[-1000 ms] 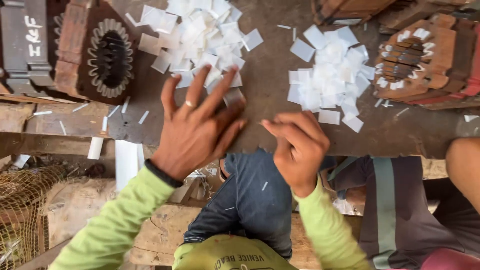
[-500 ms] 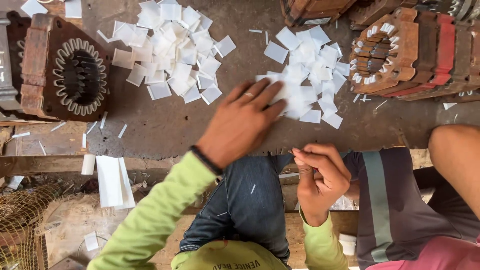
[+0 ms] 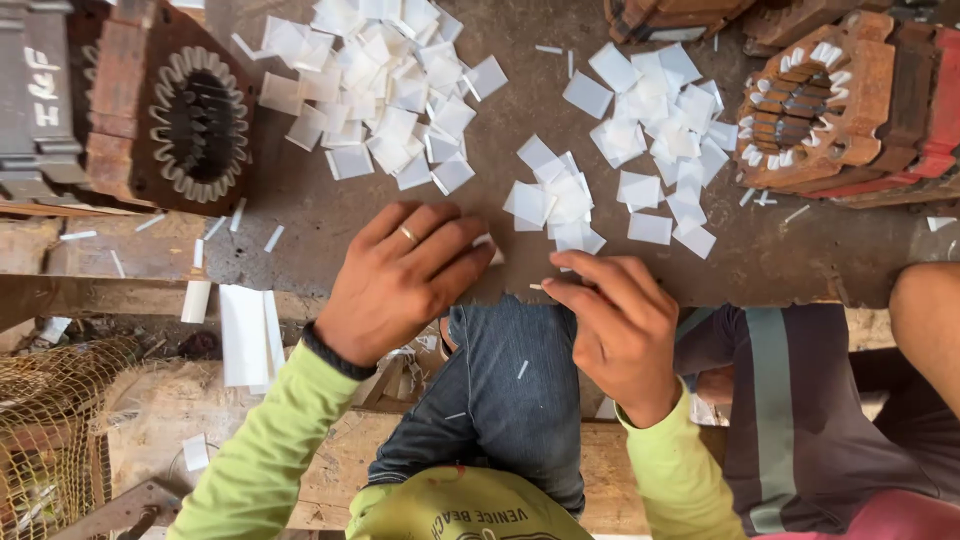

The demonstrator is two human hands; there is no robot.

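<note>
1. While my left hand lies flat and loose at the near edge of the surface, its fingertips touch a white paper slip.
2. My right hand, just beside it, curls its fingers inward; whether it grips anything, I cannot tell.
3. Beyond that edge lies a small pile of slips.
4. A stator core stands far left of it.

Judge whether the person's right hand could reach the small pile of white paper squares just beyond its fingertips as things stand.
Probably yes. The right hand lies at the table edge, fingers pointing toward the small pile of white squares, with only bare tabletop between. The left hand sits off to the side.
</note>
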